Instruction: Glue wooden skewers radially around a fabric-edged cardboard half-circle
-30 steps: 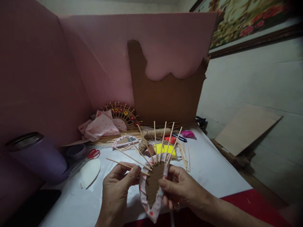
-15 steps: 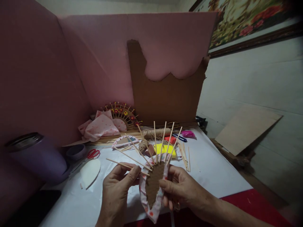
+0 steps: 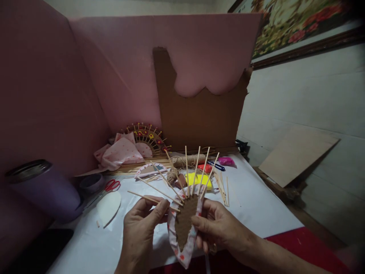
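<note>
My right hand [image 3: 218, 228] grips the right edge of a pointed cardboard piece [image 3: 184, 224] edged with pink floral fabric. Several wooden skewers [image 3: 196, 173] stand fanned out from its top. My left hand [image 3: 142, 224] pinches the lowest skewer [image 3: 148, 198], which points out to the left, where it meets the piece. Both hands hover just above the white table sheet [image 3: 256, 209].
Loose skewers [image 3: 222, 186], twine [image 3: 172, 176], yellow, red and pink clay packs [image 3: 199, 179], red scissors [image 3: 112, 185] and a white leaf-shaped cutout [image 3: 108, 207] lie around. A finished fan [image 3: 146, 139] and pink cloth [image 3: 121, 152] sit behind. A purple tumbler [image 3: 42, 190] lies left.
</note>
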Motion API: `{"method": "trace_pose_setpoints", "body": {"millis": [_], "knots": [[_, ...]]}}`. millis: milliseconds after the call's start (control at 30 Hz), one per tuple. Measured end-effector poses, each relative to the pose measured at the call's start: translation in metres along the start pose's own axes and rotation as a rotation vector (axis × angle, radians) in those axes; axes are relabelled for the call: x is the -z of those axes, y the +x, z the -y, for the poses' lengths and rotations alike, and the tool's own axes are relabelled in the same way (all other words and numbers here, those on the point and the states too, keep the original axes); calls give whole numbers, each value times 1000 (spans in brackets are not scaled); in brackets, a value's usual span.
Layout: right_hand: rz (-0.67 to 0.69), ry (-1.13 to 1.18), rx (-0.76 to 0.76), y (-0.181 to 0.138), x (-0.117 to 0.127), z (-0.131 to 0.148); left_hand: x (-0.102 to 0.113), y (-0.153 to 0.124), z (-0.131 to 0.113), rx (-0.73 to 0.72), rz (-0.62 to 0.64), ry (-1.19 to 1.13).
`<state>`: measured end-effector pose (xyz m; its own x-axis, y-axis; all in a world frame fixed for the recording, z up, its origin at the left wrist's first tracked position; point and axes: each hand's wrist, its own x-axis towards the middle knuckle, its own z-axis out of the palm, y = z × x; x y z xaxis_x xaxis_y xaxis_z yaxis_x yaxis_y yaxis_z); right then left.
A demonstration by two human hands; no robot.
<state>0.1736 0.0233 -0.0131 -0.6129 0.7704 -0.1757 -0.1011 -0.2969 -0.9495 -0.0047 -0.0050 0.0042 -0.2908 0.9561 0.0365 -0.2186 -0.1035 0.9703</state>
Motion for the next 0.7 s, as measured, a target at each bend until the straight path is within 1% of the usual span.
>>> {"method": "trace_pose_setpoints", "body": {"millis": [100, 400, 700], "knots": [[-15, 12, 0, 0, -1, 0, -1, 0, -1, 4, -5, -9], [5, 26, 16, -1, -2, 2, 2, -1, 1, -1, -10, -3], [-13, 7, -4, -1, -2, 1, 1, 0, 0, -2, 10, 13]]}}
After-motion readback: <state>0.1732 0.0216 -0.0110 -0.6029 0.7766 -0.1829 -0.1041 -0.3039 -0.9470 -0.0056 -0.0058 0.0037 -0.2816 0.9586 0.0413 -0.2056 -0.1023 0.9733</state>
